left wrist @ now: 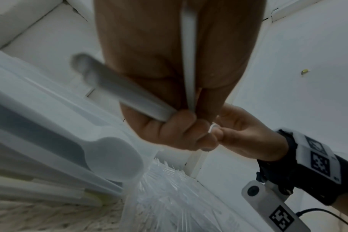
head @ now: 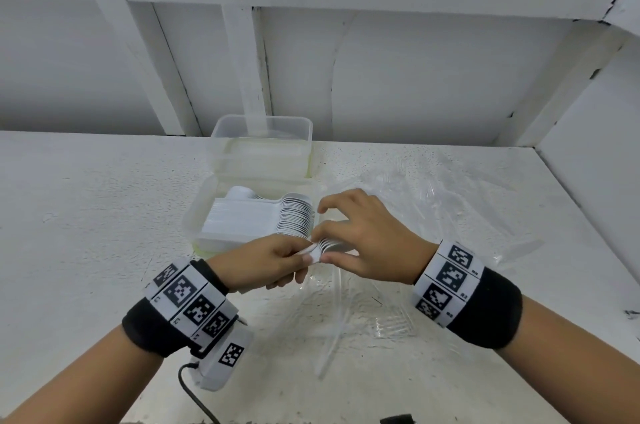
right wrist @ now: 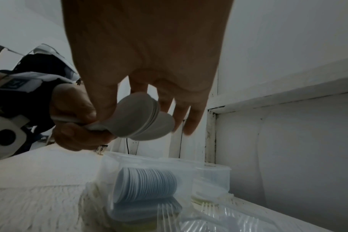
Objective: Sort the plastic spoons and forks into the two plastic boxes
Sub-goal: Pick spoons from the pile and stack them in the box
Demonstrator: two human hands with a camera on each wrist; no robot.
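Observation:
My left hand (head: 302, 259) grips a small bunch of white plastic spoons (head: 325, 247) by the handles, just in front of the near box. My right hand (head: 323, 241) pinches the nested spoon bowls (right wrist: 143, 119) between thumb and fingers, with the index finger lifted. The handles (left wrist: 127, 97) stick out past my left hand's curled fingers (left wrist: 181, 124). The near clear box (head: 194, 216) holds a long row of stacked white spoons (head: 263, 219). Behind it stands the second clear box (head: 221, 133); its contents are unclear. Clear plastic forks (head: 336, 319) lie on the table under and right of my hands.
The forks lie on a crinkled clear plastic sheet (head: 433, 202) that spreads over the right half of the white table (head: 86, 216). A white wall with beams rises right behind the boxes. A black cable (head: 194, 392) trails from my left wrist camera.

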